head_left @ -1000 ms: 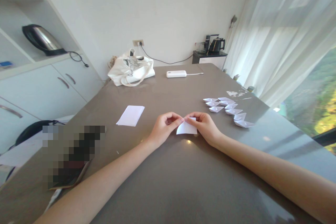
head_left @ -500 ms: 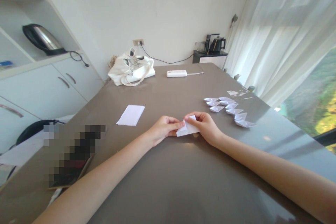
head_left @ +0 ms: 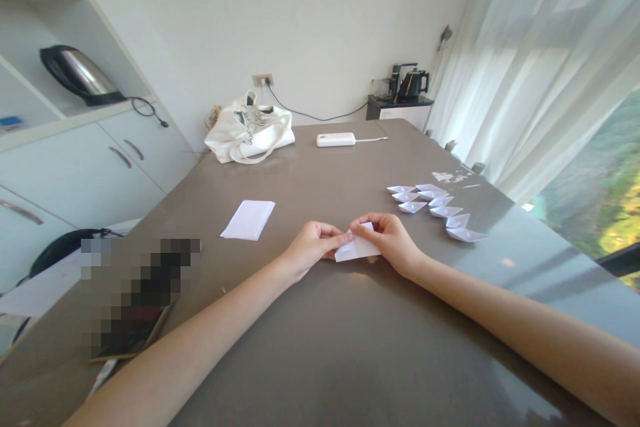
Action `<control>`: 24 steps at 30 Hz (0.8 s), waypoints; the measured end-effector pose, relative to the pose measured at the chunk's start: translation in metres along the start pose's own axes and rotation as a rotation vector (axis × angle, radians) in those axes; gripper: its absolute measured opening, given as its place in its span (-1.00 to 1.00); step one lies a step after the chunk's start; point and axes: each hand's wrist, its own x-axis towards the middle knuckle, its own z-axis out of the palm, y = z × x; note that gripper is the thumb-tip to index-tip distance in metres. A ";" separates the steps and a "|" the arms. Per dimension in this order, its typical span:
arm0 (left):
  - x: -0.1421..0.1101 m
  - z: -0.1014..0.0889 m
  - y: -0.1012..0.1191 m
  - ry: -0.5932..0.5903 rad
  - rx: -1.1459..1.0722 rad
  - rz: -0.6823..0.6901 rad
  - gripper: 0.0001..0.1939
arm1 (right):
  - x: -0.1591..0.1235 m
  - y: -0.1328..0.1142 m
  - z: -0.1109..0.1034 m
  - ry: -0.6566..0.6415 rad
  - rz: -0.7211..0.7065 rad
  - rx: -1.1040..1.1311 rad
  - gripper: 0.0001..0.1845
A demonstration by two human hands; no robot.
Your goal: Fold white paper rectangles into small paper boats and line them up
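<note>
Left hand (head_left: 313, 248) moves from the top edge of the paper (head_left: 359, 251) to its left side

A second earlier both hands meet at the paper's top edge and its face looks smooth; now the left hand sits a little lower, and a fold shows near its thumb. The right hand (head_left: 393, 241) stays almost where it was. Both hands are nearly closed, thumbs against fingers: the left pinches the paper's left side, the right its upper part. The small white paper is between them, over the middle of the desk (head_left: 310, 347); whether it touches the surface is hard to tell. A stack of white sheets (head_left: 249, 220) lies to the left, beyond the left forearm. To the right, past the right hand, stand folded paper boats (head_left: 445, 212), with paper scraps (head_left: 442, 178) behind them.
</note>
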 end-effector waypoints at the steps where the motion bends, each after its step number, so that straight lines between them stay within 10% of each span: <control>1: 0.000 0.000 0.000 0.006 0.004 -0.001 -0.63 | 0.000 0.000 0.000 -0.002 -0.006 -0.012 -0.65; 24: -0.003 0.002 0.004 0.008 0.093 0.003 -0.61 | 0.003 0.001 -0.003 -0.061 -0.009 -0.145 -0.66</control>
